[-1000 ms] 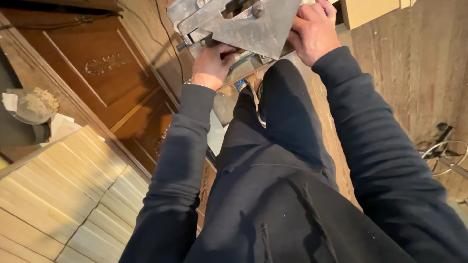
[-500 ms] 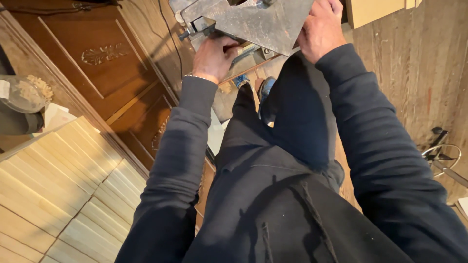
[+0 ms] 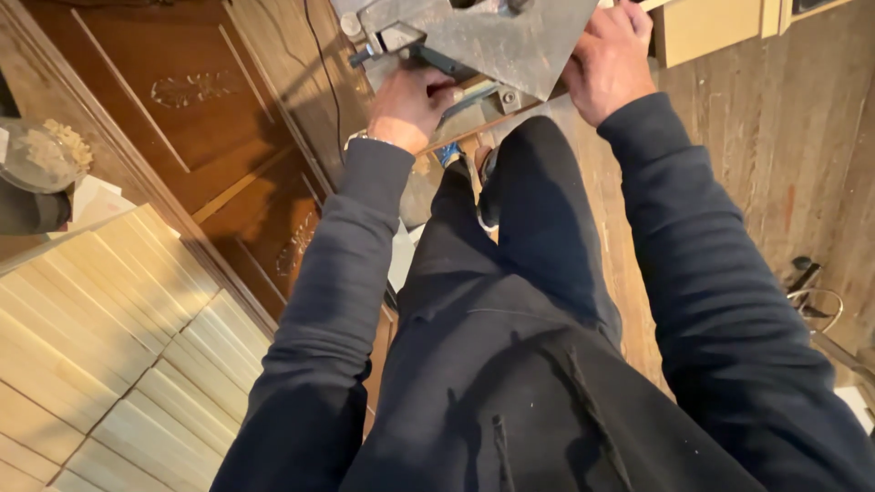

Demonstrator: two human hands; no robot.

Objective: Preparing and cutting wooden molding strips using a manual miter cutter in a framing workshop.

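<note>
At the top centre of the frame sits one grey metal machine (image 3: pixel 492 41), a flat, roughly triangular steel plate with a bolted bracket and a dark green bar along its lower edge; its upper part is cut off by the frame. Two bare hands grip it, one on each side. The left hand (image 3: pixel 410 100), upper centre-left, is curled closed around the lower left edge of the machine, fingers wrapped over the green bar, with one bracelet or watch band showing at the wrist. The right hand (image 3: pixel 609 64), upper centre-right, is closed over the plate's right-hand edge, knuckles toward the camera, fingertips hidden behind the metal. Both arms wear dark navy sleeves (image 3: pixel 711 273) that run down to the bottom corners. Between them, two legs in dark trousers (image 3: pixel 519 301) fill the middle, and one shoe (image 3: pixel 465 164) with a blue touch shows just below the machine. Upper left lies one carved dark wooden door panel (image 3: pixel 182 118) with one thin black cable (image 3: pixel 324 82) crossing it. Lower left holds a stack of pale wood slats (image 3: pixel 100 346), too many to count surely. At far left stands one clear bowl (image 3: pixel 41 155) of pale shavings. The right side is a worn plank floor (image 3: pixel 775 155), with one small dark tool (image 3: pixel 807 282) near the right edge.
</note>
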